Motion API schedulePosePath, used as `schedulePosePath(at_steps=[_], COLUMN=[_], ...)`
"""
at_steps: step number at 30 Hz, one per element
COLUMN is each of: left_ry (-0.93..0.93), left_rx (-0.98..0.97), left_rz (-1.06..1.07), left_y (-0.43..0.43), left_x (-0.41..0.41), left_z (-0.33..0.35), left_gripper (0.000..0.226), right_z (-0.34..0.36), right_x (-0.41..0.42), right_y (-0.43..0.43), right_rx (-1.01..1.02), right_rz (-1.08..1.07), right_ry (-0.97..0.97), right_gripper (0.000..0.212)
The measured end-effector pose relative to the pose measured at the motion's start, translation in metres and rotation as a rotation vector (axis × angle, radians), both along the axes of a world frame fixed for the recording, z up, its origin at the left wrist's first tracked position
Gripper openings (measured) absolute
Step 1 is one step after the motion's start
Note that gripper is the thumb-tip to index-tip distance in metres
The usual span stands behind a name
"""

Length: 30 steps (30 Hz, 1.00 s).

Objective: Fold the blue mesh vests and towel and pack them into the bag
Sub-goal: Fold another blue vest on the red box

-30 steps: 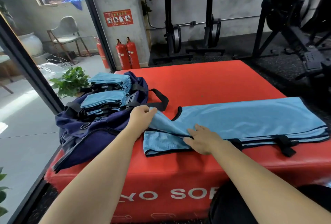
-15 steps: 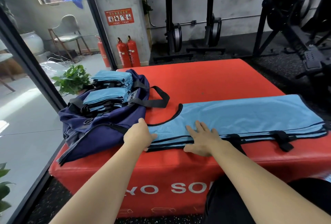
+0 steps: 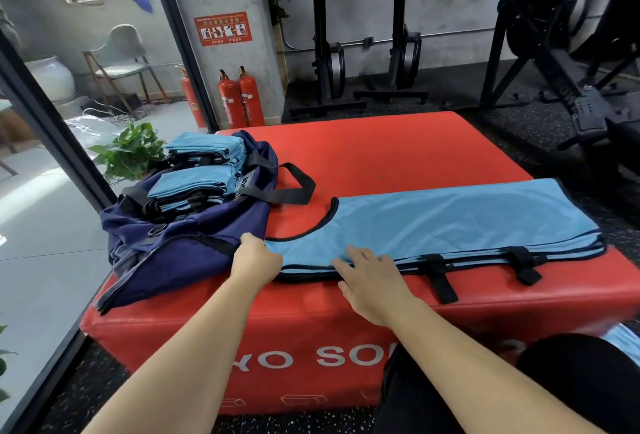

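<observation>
Head view. Grips the 9 o'clock end of the blue mesh vest (image 3: 450,218) with the left hand (image 3: 254,257), fingers curled round the cloth. Presses the right hand (image 3: 372,277) on the vest's near edge, fingers straight and spread. Vest flat across the red pad (image 3: 381,146), toward 3 o'clock. At 9 o'clock on the pad, just beside the left hand: open navy bag (image 3: 194,243), holding two stacks of folded vests (image 3: 201,180).

Left hand (image 3: 254,257) and right hand (image 3: 372,281) on bare forearms; black trousers (image 3: 571,381) cover the legs.
</observation>
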<state>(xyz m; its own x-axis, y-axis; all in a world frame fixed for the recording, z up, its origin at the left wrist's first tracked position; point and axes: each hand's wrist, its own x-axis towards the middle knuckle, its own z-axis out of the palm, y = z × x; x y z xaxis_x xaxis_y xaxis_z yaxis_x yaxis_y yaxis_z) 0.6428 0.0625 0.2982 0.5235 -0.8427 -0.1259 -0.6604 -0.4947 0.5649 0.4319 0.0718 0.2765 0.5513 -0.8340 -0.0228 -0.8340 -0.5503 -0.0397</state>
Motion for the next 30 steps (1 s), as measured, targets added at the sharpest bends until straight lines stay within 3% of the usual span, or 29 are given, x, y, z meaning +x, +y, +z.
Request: schedulePosePath(at_steps=[5,7,11,14,17,21,23,26,30], left_ry=[0.181,0.249,0.417,0.488,0.546,0.486,0.474,0.368,0.342], left_rx=[0.047,0.098,0.123,0.068,0.037,-0.097,-0.16,-0.199,-0.157], left_rz=[0.061,0.062,0.104,0.115,0.133,0.055,-0.012,-0.121,-0.218], left_y=[-0.007,-0.009,-0.015,-0.019,-0.02,-0.013,-0.016,-0.033,-0.043], left_x=[0.0,-0.003,0.002,0.012,0.02,0.012,-0.004,-0.047,-0.129], left_z=[0.013,0.02,0.021,0.03,0.052,0.087,0.098,0.102,0.082], left_gripper=[0.021,0.027,0.013,0.018,0.017,0.029,0.039,0.076,0.051], right_z=[0.014,0.019,0.005,-0.006,-0.009,-0.008,0.001,0.023,0.05], right_x=[-0.005,-0.013,-0.034,-0.034,-0.016,0.013,0.017,-0.003,-0.057], right_y=[-0.017,-0.028,-0.03,-0.021,-0.011,0.0,-0.003,-0.021,-0.04], right_rx=[-0.071,-0.112,0.146,0.3,0.301,0.317,0.36,0.335,0.531], right_rz=[-0.098,-0.223,-0.446,-0.504,-0.49,-0.48,-0.517,-0.622,-0.659], right_ry=[-0.209,-0.165,0.072,-0.024,-0.057,-0.112,-0.252,-0.687,-1.152], right_gripper=[0.039,0.042,0.062,0.066,0.067,0.065,0.06,0.04,0.033])
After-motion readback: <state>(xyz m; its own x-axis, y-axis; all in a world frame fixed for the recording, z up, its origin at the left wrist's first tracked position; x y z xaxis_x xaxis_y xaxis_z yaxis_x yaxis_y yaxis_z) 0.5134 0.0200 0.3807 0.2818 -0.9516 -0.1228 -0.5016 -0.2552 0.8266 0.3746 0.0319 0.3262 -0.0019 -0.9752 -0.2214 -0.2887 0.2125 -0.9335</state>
